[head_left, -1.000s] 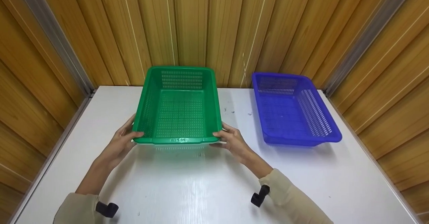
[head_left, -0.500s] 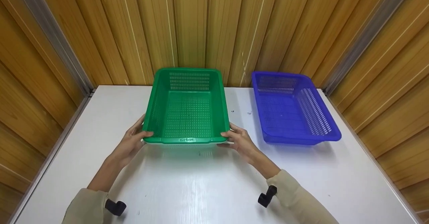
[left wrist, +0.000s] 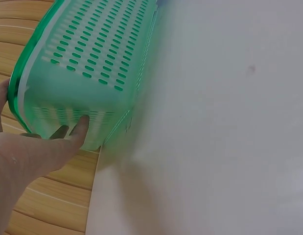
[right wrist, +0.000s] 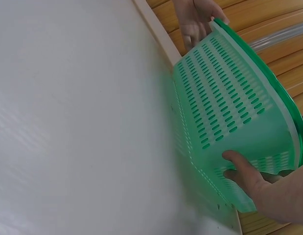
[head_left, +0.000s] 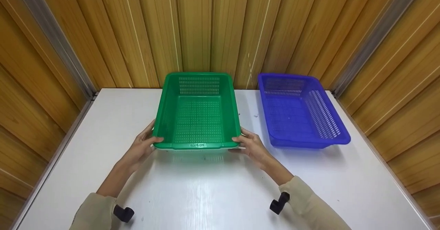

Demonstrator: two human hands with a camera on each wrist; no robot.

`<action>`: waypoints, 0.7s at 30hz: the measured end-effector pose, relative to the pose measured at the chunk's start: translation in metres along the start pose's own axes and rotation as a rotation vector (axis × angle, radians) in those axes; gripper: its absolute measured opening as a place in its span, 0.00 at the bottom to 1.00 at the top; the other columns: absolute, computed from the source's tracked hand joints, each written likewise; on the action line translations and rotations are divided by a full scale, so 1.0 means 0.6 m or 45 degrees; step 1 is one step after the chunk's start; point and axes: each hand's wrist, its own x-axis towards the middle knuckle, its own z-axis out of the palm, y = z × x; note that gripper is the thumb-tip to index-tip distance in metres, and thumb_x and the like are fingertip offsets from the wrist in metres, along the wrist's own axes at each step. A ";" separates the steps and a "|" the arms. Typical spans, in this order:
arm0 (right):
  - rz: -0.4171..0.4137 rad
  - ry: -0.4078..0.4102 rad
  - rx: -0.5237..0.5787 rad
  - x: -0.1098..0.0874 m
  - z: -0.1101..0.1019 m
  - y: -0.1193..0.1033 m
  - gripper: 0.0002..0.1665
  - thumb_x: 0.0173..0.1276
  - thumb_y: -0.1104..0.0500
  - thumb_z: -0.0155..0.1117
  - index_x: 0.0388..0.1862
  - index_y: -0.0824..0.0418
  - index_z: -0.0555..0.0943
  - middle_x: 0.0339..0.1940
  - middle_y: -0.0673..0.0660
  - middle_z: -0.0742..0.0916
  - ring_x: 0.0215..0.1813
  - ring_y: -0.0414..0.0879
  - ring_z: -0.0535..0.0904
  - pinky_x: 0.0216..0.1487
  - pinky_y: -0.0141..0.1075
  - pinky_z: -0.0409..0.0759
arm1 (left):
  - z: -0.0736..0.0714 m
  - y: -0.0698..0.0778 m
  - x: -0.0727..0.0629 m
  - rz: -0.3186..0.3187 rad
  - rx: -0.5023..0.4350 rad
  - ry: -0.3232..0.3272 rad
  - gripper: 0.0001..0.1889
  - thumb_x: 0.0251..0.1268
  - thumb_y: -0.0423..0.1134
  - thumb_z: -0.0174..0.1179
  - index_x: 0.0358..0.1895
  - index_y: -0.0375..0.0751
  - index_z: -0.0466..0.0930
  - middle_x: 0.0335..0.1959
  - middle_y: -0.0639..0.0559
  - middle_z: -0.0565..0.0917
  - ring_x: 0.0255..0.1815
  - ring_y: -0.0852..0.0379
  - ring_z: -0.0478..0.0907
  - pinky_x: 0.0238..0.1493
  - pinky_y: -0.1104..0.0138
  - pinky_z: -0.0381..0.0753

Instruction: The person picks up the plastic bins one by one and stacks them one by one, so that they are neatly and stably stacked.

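While the left hand [head_left: 140,149] and right hand [head_left: 253,149] pinch the near corners of a green rectangular plastic basket [head_left: 198,120], thumbs over rim, fingers outside, it's apparently nested in a whitish translucent plastic basket [left wrist: 68,93], left of a purple rectangular plastic basket [head_left: 288,118]. Contact with white desk [head_left: 206,195] unclear. Likely step: positioning; next move calls for level two-handed control.

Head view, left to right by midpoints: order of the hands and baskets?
Left hand → green basket → right hand → purple-blue basket. Both hands grip the near corners of the green basket, one on each side.
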 end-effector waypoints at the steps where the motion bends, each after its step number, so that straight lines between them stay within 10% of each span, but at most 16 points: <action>1: 0.001 -0.005 -0.001 -0.001 0.000 -0.001 0.41 0.72 0.62 0.59 0.82 0.65 0.57 0.72 0.73 0.74 0.51 0.44 0.87 0.63 0.49 0.83 | 0.001 -0.001 0.000 -0.006 0.000 0.007 0.44 0.74 0.34 0.57 0.85 0.56 0.41 0.86 0.46 0.42 0.86 0.44 0.40 0.84 0.44 0.46; 21: 0.041 0.023 0.014 -0.002 -0.016 0.001 0.44 0.72 0.61 0.59 0.84 0.61 0.54 0.71 0.71 0.76 0.52 0.45 0.87 0.67 0.53 0.79 | 0.012 -0.003 0.019 -0.041 0.043 0.045 0.43 0.74 0.35 0.58 0.84 0.58 0.43 0.86 0.47 0.42 0.87 0.45 0.40 0.84 0.46 0.49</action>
